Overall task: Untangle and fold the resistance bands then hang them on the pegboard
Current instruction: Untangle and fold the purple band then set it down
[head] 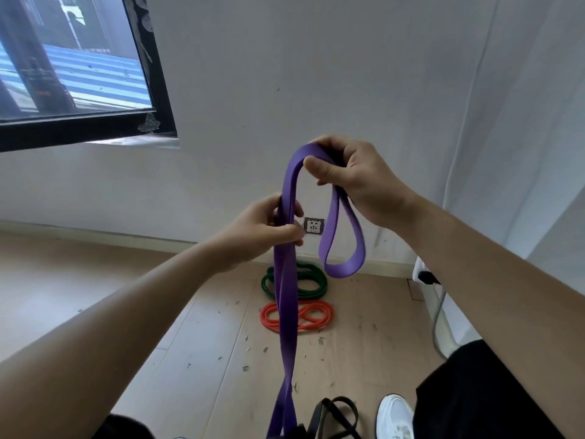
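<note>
I hold a purple resistance band [286, 312] up in front of the white wall. My right hand [351, 175] grips its top bend, and a short loop hangs down from that hand. Lower and to the left, my left hand [262, 231] pinches the two long strands together. Those strands hang twisted down to the floor by my legs. A green band [308, 285] lies coiled on the floor near the wall, with an orange band [311, 316] coiled just in front of it. A black band [335, 418] lies at the bottom by my feet. No pegboard is in view.
A dark-framed window [79, 64] fills the upper left. A wall socket [313, 225] sits low on the wall behind the band. A white power strip with a black plug [427, 277] lies at the right wall. My white shoe [394, 416] stands on the wooden floor.
</note>
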